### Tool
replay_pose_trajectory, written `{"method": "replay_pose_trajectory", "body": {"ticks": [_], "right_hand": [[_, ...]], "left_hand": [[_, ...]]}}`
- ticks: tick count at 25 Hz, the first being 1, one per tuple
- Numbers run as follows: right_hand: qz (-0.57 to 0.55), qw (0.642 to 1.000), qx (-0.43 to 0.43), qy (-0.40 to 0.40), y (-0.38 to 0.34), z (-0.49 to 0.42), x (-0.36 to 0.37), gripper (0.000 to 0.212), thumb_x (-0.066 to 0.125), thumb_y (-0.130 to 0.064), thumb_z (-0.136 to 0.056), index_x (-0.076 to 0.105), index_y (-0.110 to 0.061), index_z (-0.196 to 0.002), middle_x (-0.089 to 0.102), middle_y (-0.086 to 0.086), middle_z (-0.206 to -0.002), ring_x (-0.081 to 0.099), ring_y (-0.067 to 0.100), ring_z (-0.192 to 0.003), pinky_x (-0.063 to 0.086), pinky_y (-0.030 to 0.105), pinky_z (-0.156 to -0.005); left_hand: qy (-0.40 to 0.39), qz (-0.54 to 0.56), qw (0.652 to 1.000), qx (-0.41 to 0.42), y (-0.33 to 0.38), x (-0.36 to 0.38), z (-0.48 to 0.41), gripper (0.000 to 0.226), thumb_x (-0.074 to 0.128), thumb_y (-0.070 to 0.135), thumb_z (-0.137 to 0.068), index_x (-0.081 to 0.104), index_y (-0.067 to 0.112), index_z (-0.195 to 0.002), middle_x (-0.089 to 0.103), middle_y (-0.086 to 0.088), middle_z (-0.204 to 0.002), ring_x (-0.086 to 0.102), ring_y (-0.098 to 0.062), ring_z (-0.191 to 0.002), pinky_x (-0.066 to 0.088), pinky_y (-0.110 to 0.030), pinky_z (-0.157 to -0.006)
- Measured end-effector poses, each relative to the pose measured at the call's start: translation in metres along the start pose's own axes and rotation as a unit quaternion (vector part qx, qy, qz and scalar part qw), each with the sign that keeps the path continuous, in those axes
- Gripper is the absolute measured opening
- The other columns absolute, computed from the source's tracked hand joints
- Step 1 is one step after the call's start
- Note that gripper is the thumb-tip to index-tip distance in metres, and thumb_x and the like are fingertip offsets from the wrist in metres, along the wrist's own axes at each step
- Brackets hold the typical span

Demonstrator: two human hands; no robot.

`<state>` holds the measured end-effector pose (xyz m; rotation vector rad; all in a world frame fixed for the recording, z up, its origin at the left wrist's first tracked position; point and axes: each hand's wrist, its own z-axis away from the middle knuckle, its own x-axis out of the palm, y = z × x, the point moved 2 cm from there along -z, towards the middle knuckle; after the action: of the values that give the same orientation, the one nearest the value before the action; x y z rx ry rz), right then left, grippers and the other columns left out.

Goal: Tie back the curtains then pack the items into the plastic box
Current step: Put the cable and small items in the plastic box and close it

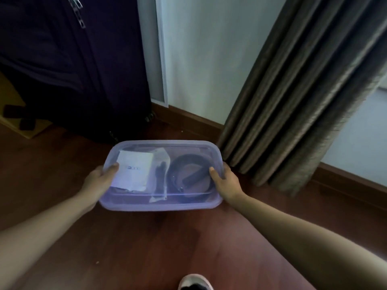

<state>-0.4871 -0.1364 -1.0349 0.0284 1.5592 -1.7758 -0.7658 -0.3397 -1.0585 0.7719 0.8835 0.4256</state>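
Head view. The plastic box (pixel 161 206) is carried between both hands, apparently clear of the floor (pixel 125 248). Its long axis runs left to right across the person's front, and its short ends point toward the two hands.

- The left hand (pixel 100 178) grips the left short end, thumb on top and fingers hidden under the rim.
- The right hand (pixel 227 181) grips the right short end in the same way.
- Neither hand is nearer; the hold is symmetrical, with the box centred ahead of both arms.

The top surface looks closed by a translucent lid, though this cannot be confirmed.

Contents seen through the plastic:
- A white paper (pixel 134 172) lies toward the left end.
- A clear bag (pixel 161 174) holding a dark item lies at mid-length, its long axis front to back.
- A coiled dark strap (pixel 188 174) lies toward the right end.

The curtain (pixel 303 101) hangs to the right of the box and beyond it, its folds reaching the floor. No tie is visible in this part of it.

Judgement: packing appears finished. Any set-down should keep the box level, lowering both ends together.
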Motion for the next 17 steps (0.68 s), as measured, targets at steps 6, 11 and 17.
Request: {"method": "replay_pose_trajectory", "body": {"ticks": [6,11,17], "right_hand": [[0.077,0.997,-0.01,-0.002,0.029,-0.068,0.044,0.036,0.041,-0.031,-0.098,0.047,-0.011,-0.127,0.06,0.012,-0.121,0.057,0.028,-0.109,0.039,0.026,-0.083],[0.14,0.99,-0.021,-0.011,0.049,-0.103,0.064,0.048,0.04,-0.036,-0.097,0.037,-0.009,-0.137,0.054,0.014,-0.132,0.052,0.03,-0.12,0.041,0.034,-0.096],[0.338,0.871,-0.328,-0.14,0.038,-0.048,0.063,0.078,0.036,-0.065,-0.086,0.023,-0.018,-0.146,0.025,0.002,-0.154,0.02,0.016,-0.143,0.017,0.04,-0.117]], "left_hand": [[0.031,-0.064,0.997,-0.03,-0.027,0.04,-0.038,0.06,0.041,0.049,-0.094,0.05,0.0,-0.128,0.053,-0.023,-0.128,0.052,-0.04,-0.114,0.038,-0.036,-0.078],[0.022,-0.029,0.999,-0.025,-0.032,0.049,-0.061,0.068,0.039,0.058,-0.091,0.047,0.005,-0.133,0.053,-0.021,-0.132,0.051,-0.039,-0.117,0.042,-0.04,-0.088],[0.073,0.229,0.952,-0.189,-0.063,0.072,0.008,0.082,0.045,0.074,-0.075,0.046,0.017,-0.133,0.055,-0.013,-0.123,0.058,-0.036,-0.104,0.048,-0.048,-0.092]]}}
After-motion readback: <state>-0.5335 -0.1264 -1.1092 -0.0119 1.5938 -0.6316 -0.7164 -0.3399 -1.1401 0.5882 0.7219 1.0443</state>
